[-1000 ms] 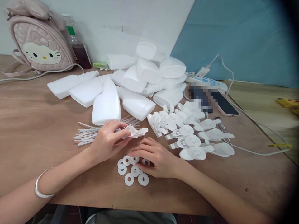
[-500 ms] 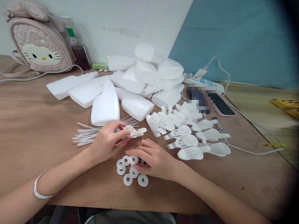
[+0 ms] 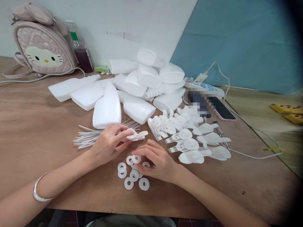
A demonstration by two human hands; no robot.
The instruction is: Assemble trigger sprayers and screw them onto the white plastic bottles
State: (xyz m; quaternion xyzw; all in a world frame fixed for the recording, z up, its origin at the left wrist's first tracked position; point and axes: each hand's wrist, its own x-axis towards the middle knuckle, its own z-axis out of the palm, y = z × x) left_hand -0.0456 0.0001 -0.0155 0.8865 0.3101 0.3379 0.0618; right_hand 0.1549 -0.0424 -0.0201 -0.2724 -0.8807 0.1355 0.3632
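My left hand pinches a white plastic spray trigger head between thumb and fingers, a little above the table. Close by on the right, my right hand has its thumb and index finger on a white ring washer, which looks tilted up from the others. Several more flat white washers lie loosely on the wood beneath and around these fingers, a few overlapping. Part of that group is hidden by my right hand. Thin white tubes lie in a bundle behind my left hand.
White empty-looking bottles are heaped along the back. More trigger heads spread out to the right. Behind them are a phone, a power strip and a cable. A pink bag and a bottle of dark liquid stand back left.
My right thumb and index finger have closed in on a washer, and some washers have shifted slightly. The trigger head has tipped a little in my left hand. The camera view has moved slightly.
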